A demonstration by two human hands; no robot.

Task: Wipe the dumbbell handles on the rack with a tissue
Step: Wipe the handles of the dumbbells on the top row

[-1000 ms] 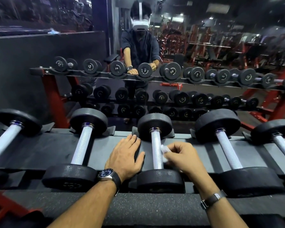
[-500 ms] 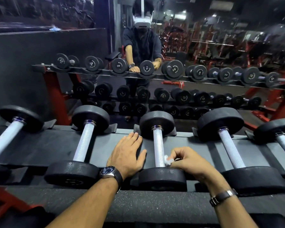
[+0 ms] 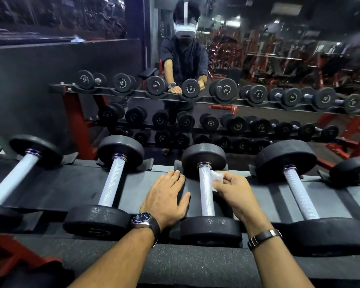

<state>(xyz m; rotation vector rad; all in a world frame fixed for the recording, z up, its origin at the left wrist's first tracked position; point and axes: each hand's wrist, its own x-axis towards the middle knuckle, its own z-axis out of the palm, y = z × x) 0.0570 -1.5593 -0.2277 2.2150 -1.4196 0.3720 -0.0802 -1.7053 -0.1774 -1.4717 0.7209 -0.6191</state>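
Head view, looking down on a rack (image 3: 56, 188) of dumbbells before a mirror. Rack shelf: flat dark panels, matte; a speckled rubber-like strip runs along the near edge.

Five dumbbells lie in a row, handles running away from the camera. Heads are black, round, with a pebbled finish on the near faces. Handles are pale metal with fine knurling and a polished collar at the far end.

Middle dumbbell (image 3: 206, 196): the right hand (image 3: 234, 194) pinches a small white tissue (image 3: 216, 177) between thumb and curled fingertips and holds it against the right side of the handle, near the far collar. Tissue is crumpled and soft-looking.

Left hand (image 3: 164, 199) lies flat on the shelf just left of that handle, fingers straight and close together, thumb spread toward the handle, holding nothing. Its fingertips reach the far head.

Left wrist: watch (image 3: 142, 220) with a round dark dial, steel case, dark strap. Right wrist: a dark band (image 3: 264, 236) with metal fittings.

Mirror shows the person in a dark shirt and white headset, and the rack's red frame with lower tiers of black dumbbells. White writing on the reflected heads is too small to read.
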